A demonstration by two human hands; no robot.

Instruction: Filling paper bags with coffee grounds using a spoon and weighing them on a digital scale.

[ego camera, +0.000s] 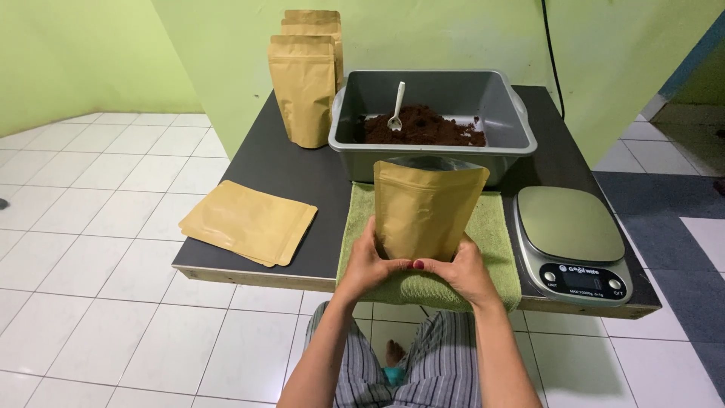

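A tan stand-up pouch stands upright with its mouth open on a green towel. My left hand and my right hand grip its base from both sides, thumbs meeting under it. Behind it sits a grey tub holding dark brown powder with a white spoon stuck in it.
A steel kitchen scale sits at the right on the black table. A stack of flat tan pouches lies at the left front edge. Upright filled pouches stand at the back left. White tiled floor surrounds the table.
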